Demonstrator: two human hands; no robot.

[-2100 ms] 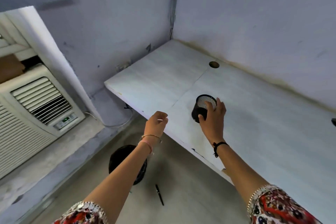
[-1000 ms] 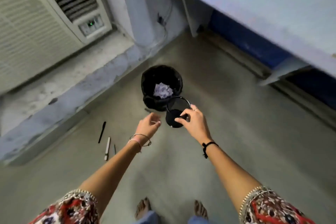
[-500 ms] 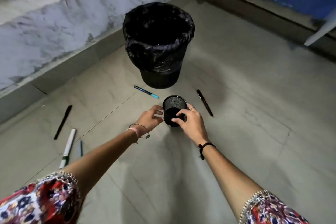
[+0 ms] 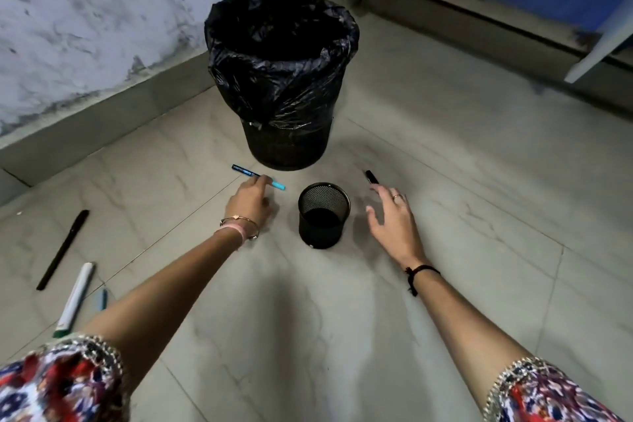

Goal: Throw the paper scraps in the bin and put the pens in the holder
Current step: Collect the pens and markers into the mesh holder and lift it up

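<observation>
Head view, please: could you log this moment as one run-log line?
mesh pen holder: upright on floor, empty | left hand: on blue pen | right hand: open, reaching black pen | bin: behind holder

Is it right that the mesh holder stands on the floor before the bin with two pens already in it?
Not quite. The head view shows the mesh pen holder standing on the floor before the bin, but empty.

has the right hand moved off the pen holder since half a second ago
Yes. The right hand has let go of the pen holder and shifted right, toward the black pen beside the bin.
</observation>
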